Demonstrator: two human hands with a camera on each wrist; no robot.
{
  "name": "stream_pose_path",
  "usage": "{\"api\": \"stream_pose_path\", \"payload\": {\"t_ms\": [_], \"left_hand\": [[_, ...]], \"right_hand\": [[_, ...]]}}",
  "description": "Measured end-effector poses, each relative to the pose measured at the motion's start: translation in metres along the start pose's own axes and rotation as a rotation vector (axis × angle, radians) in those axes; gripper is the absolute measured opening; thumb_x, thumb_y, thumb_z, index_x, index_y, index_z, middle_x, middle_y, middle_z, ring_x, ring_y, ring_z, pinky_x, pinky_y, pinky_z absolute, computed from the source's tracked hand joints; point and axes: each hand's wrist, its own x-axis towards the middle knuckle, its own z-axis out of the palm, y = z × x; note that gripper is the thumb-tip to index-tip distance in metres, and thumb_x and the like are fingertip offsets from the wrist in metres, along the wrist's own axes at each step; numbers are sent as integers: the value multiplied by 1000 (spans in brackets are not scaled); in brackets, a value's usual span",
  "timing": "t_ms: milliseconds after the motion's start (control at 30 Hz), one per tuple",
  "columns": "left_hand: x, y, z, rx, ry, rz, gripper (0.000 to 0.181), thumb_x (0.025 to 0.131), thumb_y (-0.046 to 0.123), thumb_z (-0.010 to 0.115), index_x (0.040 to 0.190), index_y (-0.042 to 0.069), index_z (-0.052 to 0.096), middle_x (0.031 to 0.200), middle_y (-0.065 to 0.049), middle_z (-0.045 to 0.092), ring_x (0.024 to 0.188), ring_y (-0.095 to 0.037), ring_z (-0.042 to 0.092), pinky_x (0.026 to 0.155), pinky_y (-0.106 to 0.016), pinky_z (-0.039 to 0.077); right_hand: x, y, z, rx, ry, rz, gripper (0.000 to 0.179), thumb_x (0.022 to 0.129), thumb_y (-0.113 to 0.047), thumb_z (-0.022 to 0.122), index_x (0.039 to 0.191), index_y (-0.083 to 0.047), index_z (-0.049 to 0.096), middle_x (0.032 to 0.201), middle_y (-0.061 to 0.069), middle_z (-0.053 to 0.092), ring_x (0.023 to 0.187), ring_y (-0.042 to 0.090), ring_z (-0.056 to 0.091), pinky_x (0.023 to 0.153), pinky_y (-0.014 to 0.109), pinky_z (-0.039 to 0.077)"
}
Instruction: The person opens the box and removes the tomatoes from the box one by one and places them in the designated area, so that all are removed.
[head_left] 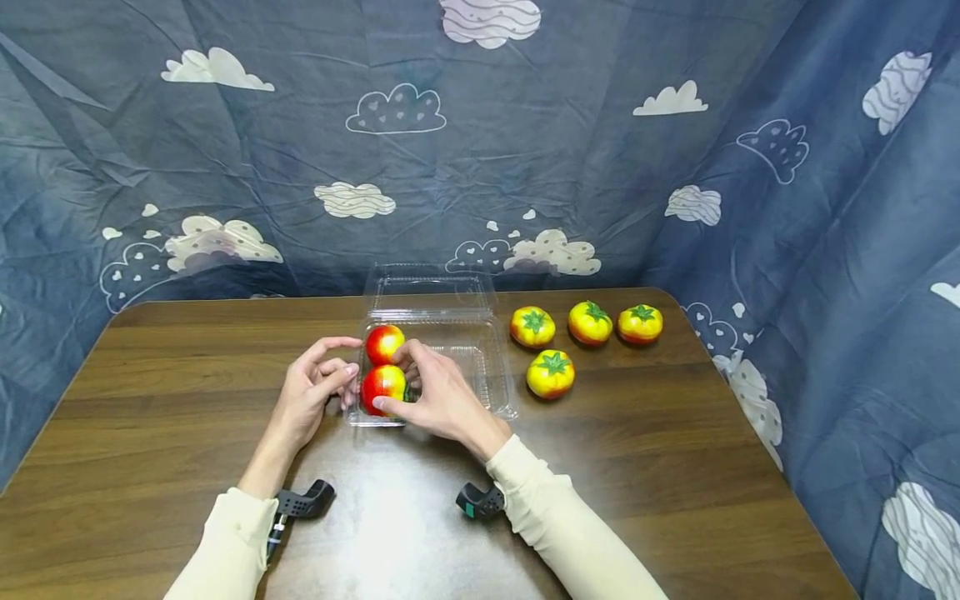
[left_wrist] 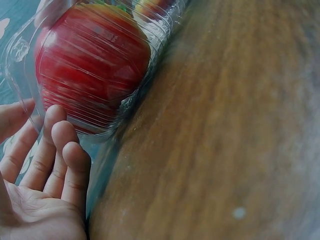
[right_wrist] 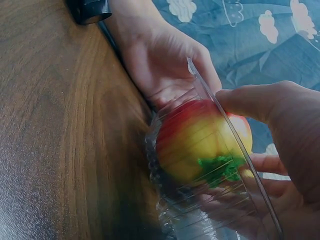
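A clear plastic clamshell container (head_left: pixel 480 367) lies on the table with its lid folded back. Inside, along its left side, are two red-and-yellow toy tomatoes. My right hand (head_left: pixel 442 396) reaches into the container and holds the front tomato (head_left: pixel 381 385) between thumb and fingers. Directly behind it sits the second tomato (head_left: pixel 384 343). In the right wrist view the held tomato (right_wrist: pixel 185 145) shows its green leafy top through the clear wall. My left hand (head_left: pixel 307 392) is at the container's left edge, its fingers (left_wrist: pixel 72 165) loosely bent close to the wall, gripping nothing.
Several more toy tomatoes (head_left: pixel 551 374) stand on the wooden table (head_left: pixel 637 467) right of the container, green tops up. The transparent lid (head_left: pixel 431 287) leans toward the blue cloud-patterned curtain (head_left: pixel 405 175) behind the table. Black straps (head_left: pixel 303 500) are on both wrists.
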Motion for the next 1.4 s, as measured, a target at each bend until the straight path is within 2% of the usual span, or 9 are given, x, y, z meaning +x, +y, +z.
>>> {"api": "stream_pose_path", "payload": {"t_ms": [133,500,767,1000,1167,1400], "left_hand": [[1,1,-1,-3,2,10,36,101,-7,61,136,-8,53,73,-8,64,54,-16,61,49,-23,53],[0,-1,-3,-13,3,20,36,102,-7,60,136,-10,52,73,-8,64,54,-17,60,48,-23,52],[3,-1,1,-23,1,7,37,101,-7,60,137,-10,51,73,-7,64,55,-15,60,49,-22,52],[2,-1,2,-14,-1,0,37,102,-7,60,137,-9,52,73,-7,65,56,-14,61,48,-23,52],[-1,0,2,-2,7,-12,37,101,-5,61,137,-8,52,72,-7,65,55,-13,61,48,-22,52],[0,0,1,-7,6,-3,38,101,-5,61,138,-10,51,71,-6,65,56,-13,61,49,-21,53]], "right_hand": [[1,-3,-1,-74,-9,-22,54,85,-35,88,122,-10,59,108,3,71,98,17,70,87,28,57],[1,-4,-2,-95,-52,-7,56,87,-38,85,127,-11,56,110,2,71,90,19,68,80,23,54],[-1,-8,-12,-97,-3,-15,55,86,-38,86,125,-12,58,110,2,71,83,20,69,76,23,54],[-4,-10,-18,-74,66,-4,55,85,-37,86,127,-14,61,116,2,69,90,20,70,80,28,59],[-5,-10,-20,-69,119,-13,56,85,-40,84,130,-16,62,119,1,66,89,24,69,76,27,56],[-4,-6,-25,-118,200,-39,54,83,-42,85,127,-17,66,118,-1,67,102,16,61,85,32,53]]}}
